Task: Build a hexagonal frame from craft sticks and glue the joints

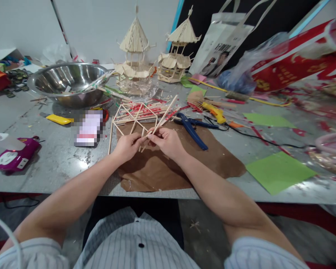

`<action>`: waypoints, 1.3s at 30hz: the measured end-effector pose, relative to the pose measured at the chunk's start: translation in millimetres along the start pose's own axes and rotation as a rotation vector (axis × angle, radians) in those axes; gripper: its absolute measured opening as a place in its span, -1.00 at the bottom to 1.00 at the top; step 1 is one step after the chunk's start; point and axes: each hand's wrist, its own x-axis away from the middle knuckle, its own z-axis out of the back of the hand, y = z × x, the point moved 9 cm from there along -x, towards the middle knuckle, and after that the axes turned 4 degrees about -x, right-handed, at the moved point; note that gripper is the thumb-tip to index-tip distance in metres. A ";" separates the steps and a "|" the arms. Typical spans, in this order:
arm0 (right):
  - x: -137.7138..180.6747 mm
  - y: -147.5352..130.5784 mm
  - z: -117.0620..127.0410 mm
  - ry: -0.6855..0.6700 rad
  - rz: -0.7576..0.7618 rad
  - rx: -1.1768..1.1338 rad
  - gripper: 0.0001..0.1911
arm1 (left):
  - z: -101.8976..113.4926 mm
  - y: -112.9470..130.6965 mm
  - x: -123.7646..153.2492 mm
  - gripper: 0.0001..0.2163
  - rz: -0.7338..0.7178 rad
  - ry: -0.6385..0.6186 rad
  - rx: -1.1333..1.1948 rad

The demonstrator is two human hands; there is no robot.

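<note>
Both hands meet over a brown sheet (168,168) on the table. My left hand (128,147) is closed, its fingers pinching thin wooden sticks near the fingertips of the other hand. My right hand (168,142) is closed on wooden sticks (170,105) that slant up and to the right. A joined frame of sticks (136,118) with zigzag pieces stands just beyond the left fingers. Behind it lies a pile of loose sticks (154,108), some in red-printed wrappers. Fingers hide where the held sticks meet, so I cannot tell whether they touch the frame.
Blue-handled pliers (193,130) and a yellow glue gun (215,112) with a black cord lie to the right. A yellow cutter (58,119), a phone (89,129) and a steel bowl (68,80) are left. Two stick pagodas (136,41) stand behind. Green paper (280,172) lies right.
</note>
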 end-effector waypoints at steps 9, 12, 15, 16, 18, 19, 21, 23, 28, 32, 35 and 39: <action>-7.7 -1.3 24.4 0.096 0.074 0.120 -0.77 | 14.9 -16.9 -5.3 -0.70 0.082 0.031 -0.319; -9.4 -0.1 25.3 0.086 0.093 0.166 -0.79 | 8.1 -21.5 -4.2 -0.71 0.092 -0.078 -0.510; -9.2 -0.7 22.7 0.066 0.100 0.174 -0.80 | -0.1 -25.7 -2.0 -0.71 0.103 -0.191 -0.596; -8.9 -1.3 21.3 0.055 0.104 0.174 -0.80 | -1.3 -26.4 -1.6 -0.72 0.106 -0.207 -0.602; -7.9 -2.3 18.1 0.028 0.114 0.190 -0.80 | -0.8 -25.5 -1.9 -0.72 0.102 -0.202 -0.593; -7.5 -2.6 16.7 0.014 0.121 0.205 -0.80 | 0.4 -23.7 -2.4 -0.72 0.090 -0.185 -0.580; -6.7 -2.8 14.8 -0.009 0.136 0.230 -0.79 | 3.2 -16.7 -3.5 -0.71 0.040 -0.140 -0.529; -6.1 -2.9 13.2 -0.030 0.150 0.241 -0.78 | 5.4 -7.4 -3.8 -0.72 -0.029 -0.102 -0.434; -3.2 -5.7 4.2 -0.101 0.185 0.218 -0.78 | -0.1 7.5 -1.9 -0.75 -0.177 -0.112 -0.226; -0.5 -6.5 -2.0 -0.121 0.184 0.163 -0.79 | -8.9 5.1 -1.4 -0.79 -0.205 -0.138 -0.147; -0.9 -4.3 -2.4 -0.104 0.163 0.135 -0.76 | -10.6 2.0 -1.8 -0.79 -0.175 -0.138 -0.084; -2.6 -4.4 -0.5 -0.077 0.172 0.158 -0.75 | -13.3 4.1 -0.7 -0.79 -0.168 -0.182 -0.053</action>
